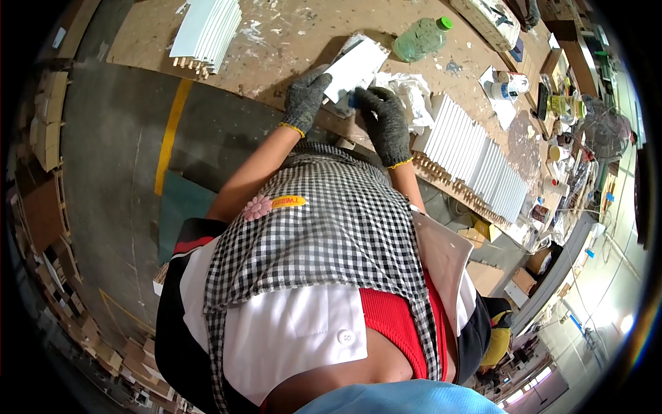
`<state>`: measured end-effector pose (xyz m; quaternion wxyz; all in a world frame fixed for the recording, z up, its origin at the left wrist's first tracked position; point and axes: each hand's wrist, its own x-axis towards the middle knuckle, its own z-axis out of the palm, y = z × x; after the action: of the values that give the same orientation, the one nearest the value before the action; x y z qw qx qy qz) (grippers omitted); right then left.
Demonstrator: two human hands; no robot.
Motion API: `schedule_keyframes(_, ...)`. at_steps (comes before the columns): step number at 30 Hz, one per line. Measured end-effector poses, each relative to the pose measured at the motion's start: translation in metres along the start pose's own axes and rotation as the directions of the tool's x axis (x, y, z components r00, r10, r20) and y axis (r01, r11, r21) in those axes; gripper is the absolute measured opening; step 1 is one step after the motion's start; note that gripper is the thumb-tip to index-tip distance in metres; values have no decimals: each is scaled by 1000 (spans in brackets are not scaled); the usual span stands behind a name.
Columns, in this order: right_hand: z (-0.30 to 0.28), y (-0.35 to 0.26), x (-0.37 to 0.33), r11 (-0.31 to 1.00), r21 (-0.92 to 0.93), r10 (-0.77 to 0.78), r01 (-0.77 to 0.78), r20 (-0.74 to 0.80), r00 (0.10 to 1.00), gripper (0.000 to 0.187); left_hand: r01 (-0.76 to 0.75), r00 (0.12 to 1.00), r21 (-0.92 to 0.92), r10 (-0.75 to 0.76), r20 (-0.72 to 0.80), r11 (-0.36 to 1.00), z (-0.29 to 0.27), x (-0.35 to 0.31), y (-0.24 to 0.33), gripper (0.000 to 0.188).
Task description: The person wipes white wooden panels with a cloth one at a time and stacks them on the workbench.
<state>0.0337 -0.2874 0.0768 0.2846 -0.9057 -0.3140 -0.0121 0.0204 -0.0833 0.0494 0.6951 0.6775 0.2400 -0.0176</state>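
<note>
My left hand point(305, 100), in a dark grey knit glove with a yellow cuff, grips the near left end of a white painted panel point(357, 67). The panel is tilted over the bench edge. My right hand point(385, 123), gloved alike, is curled at the panel's near right side. A small blue thing point(354, 99) shows at its fingertips; its kind is hard to make out. Just beyond my right hand lies a crumpled white cloth or plastic point(412, 96). Some greyish sheet material is partly hidden under the panel.
The worn brown bench point(276, 34) carries a row of white panels with wooden pegs point(476, 159) on the right and another stack point(207, 34) at far left. A green bottle point(420, 40), a white tub point(507, 90) and a fan point(607, 133) stand farther off. A person point(495, 338) is behind, right.
</note>
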Motion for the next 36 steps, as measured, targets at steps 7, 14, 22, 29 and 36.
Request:
schedule_keyframes(7, 20, -25, -4, 976, 183, 140, -119, -109, 984, 45, -70, 997, 9, 70, 17, 997, 0, 7, -8, 42)
schedule_keyframes(14, 25, -3, -2, 985, 174, -6, 20, -82, 997, 44, -97, 995, 54, 97, 1, 994, -1, 5, -6, 41)
schedule_keyframes(22, -6, -19, 13, 994, 64, -93, 93, 4, 996, 44, -74, 997, 29, 74, 18, 997, -2, 8, -9, 42)
schedule_keyframes(29, -2, 1, 19, 997, 79, -19, 24, -58, 998, 35, -44, 999, -25, 45, 31, 999, -1, 6, -3, 41)
schedule_keyframes(36, -18, 7, 27, 982, 92, 171, -164, -76, 982, 41, -87, 996, 126, 87, 5, 988, -6, 2, 1, 40)
